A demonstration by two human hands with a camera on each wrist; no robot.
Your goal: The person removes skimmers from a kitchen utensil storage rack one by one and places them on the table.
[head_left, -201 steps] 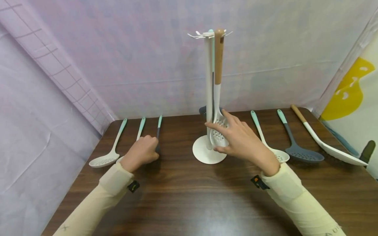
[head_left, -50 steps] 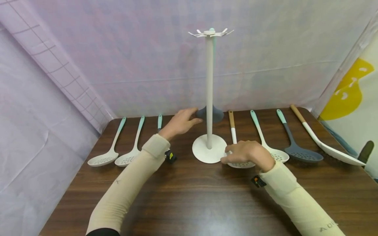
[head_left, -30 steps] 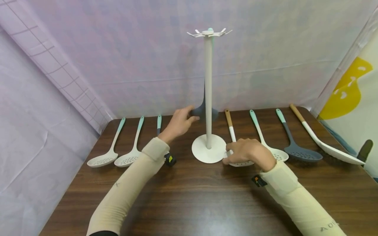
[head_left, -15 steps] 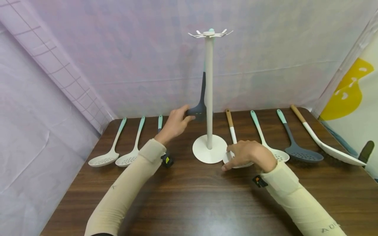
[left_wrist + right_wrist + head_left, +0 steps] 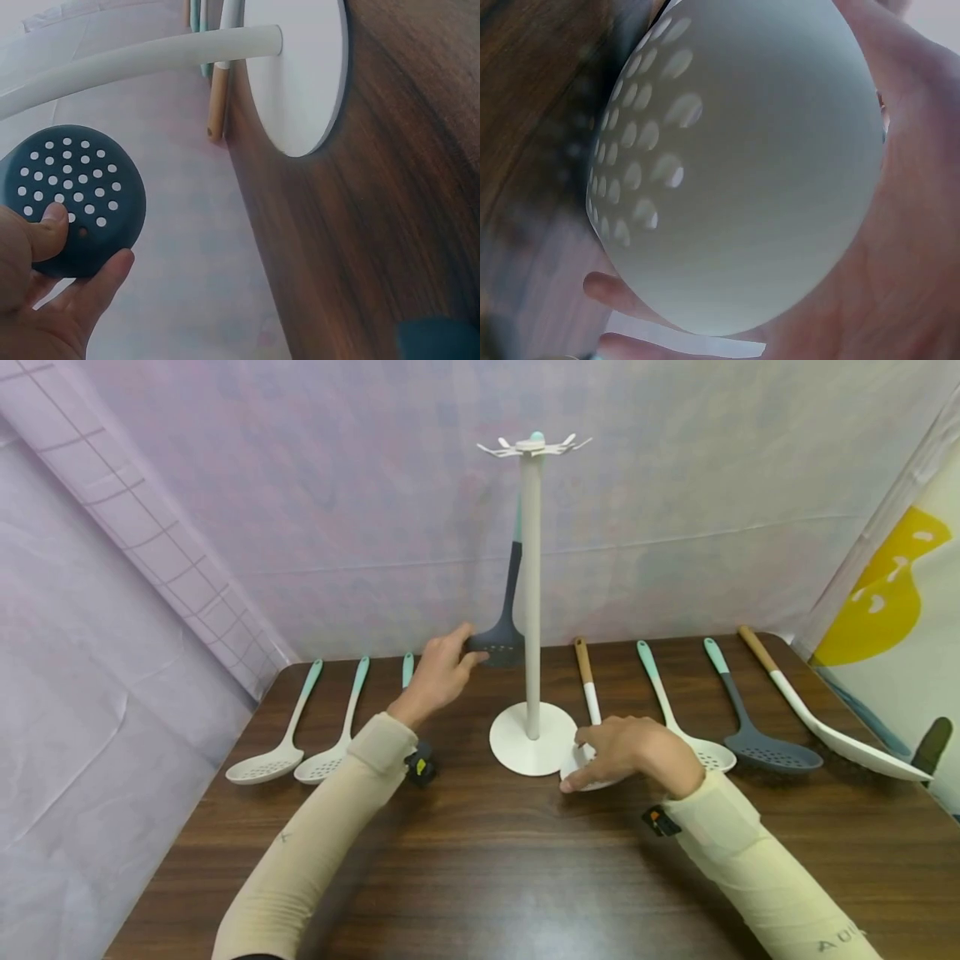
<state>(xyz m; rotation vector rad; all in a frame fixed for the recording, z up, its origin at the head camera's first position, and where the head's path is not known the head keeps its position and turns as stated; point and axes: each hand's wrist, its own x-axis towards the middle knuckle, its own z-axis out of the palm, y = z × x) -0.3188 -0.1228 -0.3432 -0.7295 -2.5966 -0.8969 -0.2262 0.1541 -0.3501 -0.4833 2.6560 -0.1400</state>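
Observation:
My left hand (image 5: 437, 675) pinches the rim of a dark grey skimmer (image 5: 498, 637), left of the white stand's pole (image 5: 533, 610). The skimmer's mint handle runs up behind that pole toward the hooks. In the left wrist view the thumb lies on its perforated head (image 5: 90, 161), with fingers beneath. Right of the stand's round base, my right hand (image 5: 637, 747) grips the head of a white skimmer with a wooden handle (image 5: 585, 662). The right wrist view shows the fingers around this pale bowl (image 5: 780, 150); the handle points to the back of the table.
Leftward lie two white skimmers (image 5: 279, 760) (image 5: 330, 762) with mint handles and a dark-headed utensil (image 5: 408, 668), partly covered by the left arm. To the right are a white skimmer (image 5: 708, 753), a dark grey skimmer (image 5: 772, 752) and a wooden-handled white utensil (image 5: 825, 727).
The wooden-handled skimmer went from the stand to the table under my right hand. My left hand came over from the left-side utensils and has since drawn the hanging dark skimmer leftward.

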